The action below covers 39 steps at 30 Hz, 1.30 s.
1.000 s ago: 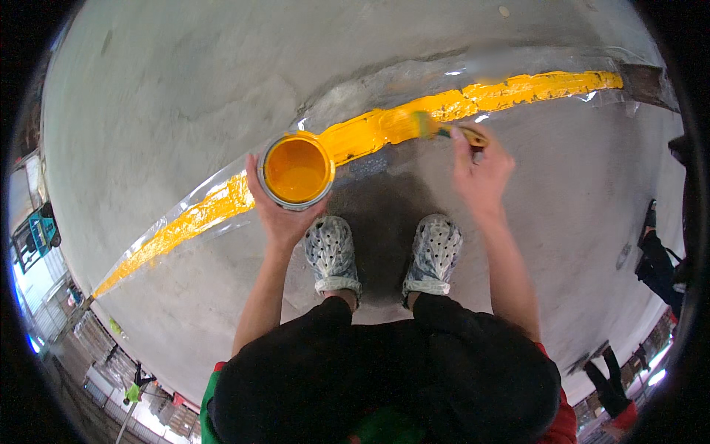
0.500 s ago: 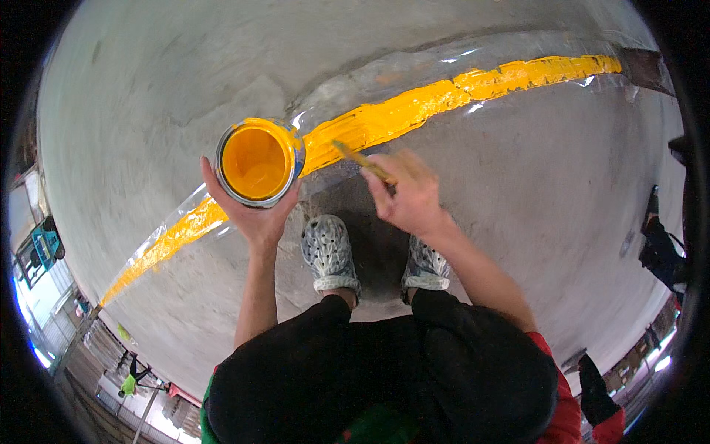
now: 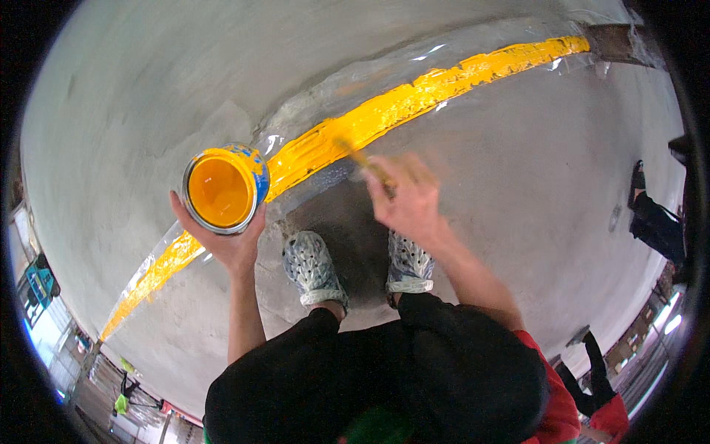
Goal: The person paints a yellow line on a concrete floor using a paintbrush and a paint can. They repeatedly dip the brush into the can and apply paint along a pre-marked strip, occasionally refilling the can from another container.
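Now right hand (image 3: 407,203) grips brush (image 3: 364,161), bristles toward 11 o'clock on yellow stripe (image 3: 414,100); left hand (image 3: 225,240) cups paint can (image 3: 223,189) at 9 o'clock; stripe runs 8-to-2 o'clock.

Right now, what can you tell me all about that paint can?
The paint can is a round, open tin with a shiny metal rim, a blue side smeared with yellow, and thick orange-yellow paint inside. It has no lid. The left hand cradles it from below, held roughly upright above the grey floor, beside the yellow stripe.
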Available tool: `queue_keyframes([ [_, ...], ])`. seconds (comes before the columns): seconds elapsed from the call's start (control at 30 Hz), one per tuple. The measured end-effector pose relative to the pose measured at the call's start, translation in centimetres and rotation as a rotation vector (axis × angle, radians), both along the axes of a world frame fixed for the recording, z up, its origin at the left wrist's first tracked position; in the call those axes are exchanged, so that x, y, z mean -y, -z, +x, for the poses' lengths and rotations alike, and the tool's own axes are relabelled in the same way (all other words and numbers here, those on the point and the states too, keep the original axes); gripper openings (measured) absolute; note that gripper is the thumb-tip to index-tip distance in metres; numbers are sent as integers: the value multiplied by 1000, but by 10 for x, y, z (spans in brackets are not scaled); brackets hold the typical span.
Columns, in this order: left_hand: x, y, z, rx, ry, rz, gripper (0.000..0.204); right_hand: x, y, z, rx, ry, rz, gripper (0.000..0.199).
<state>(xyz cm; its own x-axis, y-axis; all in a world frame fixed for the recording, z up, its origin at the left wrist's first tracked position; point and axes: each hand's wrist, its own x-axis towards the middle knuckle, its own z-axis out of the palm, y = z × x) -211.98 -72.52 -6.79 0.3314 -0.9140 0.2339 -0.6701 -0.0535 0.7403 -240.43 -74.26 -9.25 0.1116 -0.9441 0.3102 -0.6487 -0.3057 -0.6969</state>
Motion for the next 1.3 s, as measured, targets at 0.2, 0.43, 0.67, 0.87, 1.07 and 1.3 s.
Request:
queue_keyframes([
  [0.2, 3, -6, 1, -27, 62, -18, 129, 24, 22, -63, -32, 299, 29, 15],
  [0.43, 3, -4, -1, 41, 53, -37, 126, 72, 10, -153, -400, 532, -272, 14],
  [0.67, 8, -4, -4, 64, 104, -77, 125, 20, 11, -59, 84, 236, 36, 16],
  [0.87, 6, -8, -3, 47, 84, -51, 125, 69, 17, -144, -134, 602, 62, 21],
  [1.07, 4, -11, -2, 92, 52, -14, 126, 109, 17, -198, -449, 587, -257, 19],
  [1.3, 6, -7, -3, 59, 111, -56, 126, 46, -6, -82, -153, 75, -54, 16],
])
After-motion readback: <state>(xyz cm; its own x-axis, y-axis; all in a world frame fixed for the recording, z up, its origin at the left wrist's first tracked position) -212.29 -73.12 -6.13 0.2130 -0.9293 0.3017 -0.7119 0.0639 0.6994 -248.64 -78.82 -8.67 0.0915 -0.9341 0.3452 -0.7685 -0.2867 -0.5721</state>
